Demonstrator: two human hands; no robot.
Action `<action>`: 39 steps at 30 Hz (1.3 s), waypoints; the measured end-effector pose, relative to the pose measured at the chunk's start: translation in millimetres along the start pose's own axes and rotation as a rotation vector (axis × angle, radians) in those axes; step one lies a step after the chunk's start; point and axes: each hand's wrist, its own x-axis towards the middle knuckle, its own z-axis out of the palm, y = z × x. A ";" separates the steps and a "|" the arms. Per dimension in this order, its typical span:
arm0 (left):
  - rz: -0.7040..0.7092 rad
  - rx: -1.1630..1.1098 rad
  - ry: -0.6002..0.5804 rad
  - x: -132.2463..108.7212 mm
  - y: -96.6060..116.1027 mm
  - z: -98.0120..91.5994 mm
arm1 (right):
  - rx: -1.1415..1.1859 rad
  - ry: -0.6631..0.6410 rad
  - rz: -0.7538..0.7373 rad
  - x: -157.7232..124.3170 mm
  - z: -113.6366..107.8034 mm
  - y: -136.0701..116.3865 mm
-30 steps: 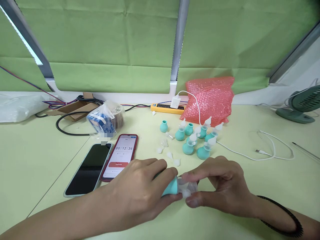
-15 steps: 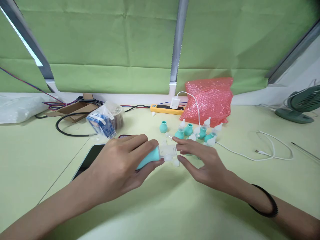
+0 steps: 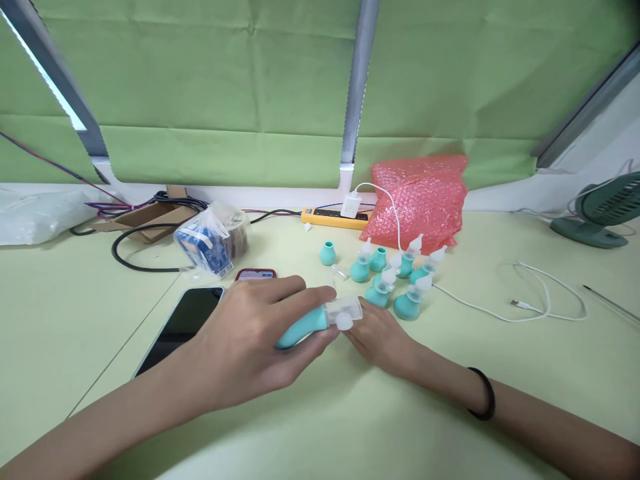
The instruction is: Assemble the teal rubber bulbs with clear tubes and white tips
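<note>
My left hand (image 3: 270, 327) is wrapped round a teal squeeze bulb (image 3: 305, 327), tilted so that its mouth points right. A clear plastic cylinder (image 3: 347, 309) with a small white round part sits at that mouth. Just behind the cylinder, low over the table, is my right hand (image 3: 383, 337); its fingers are mostly hidden, so I cannot tell what they hold. Beyond it stand several teal bulb nasal aspirators (image 3: 407, 307) with clear necks and white tips. Two open bare bulbs are there too, one of them a teal bulb (image 3: 328, 254) set apart on the left. A small clear piece (image 3: 339, 272) lies near it.
A black-screened phone (image 3: 183, 327) lies beside my left forearm, and a red-edged phone (image 3: 256, 274) behind that hand. Further back are a bagged blue box (image 3: 207, 243), a yellow power strip (image 3: 320, 218) and red bubble wrap (image 3: 417, 203). A white cable (image 3: 485, 313) trails right.
My right hand has moved down and left, behind the clear cylinder, uncovering the aspirators. My left hand has shifted slightly right with the bulb. The small white piece by my right fingertips is now out of sight.
</note>
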 end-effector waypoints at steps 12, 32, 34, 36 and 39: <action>-0.074 -0.071 -0.101 1.0 0.5 2.2 | 0.408 0.491 -0.039 -3.7 -49.3 -8.4; 0.047 -0.188 -0.111 -5.9 4.3 -1.6 | 0.693 0.392 -0.126 -27.4 -99.2 -19.1; 0.067 -0.144 -0.115 -6.9 4.5 -2.4 | 0.708 0.385 -0.123 -26.9 -99.5 -19.3; 0.086 -0.103 -0.138 -6.9 4.7 -3.2 | 0.705 0.362 -0.127 -26.3 -100.3 -19.1; 0.107 -0.064 -0.173 -5.6 5.4 -4.0 | 0.714 0.310 -0.129 -25.8 -101.7 -18.2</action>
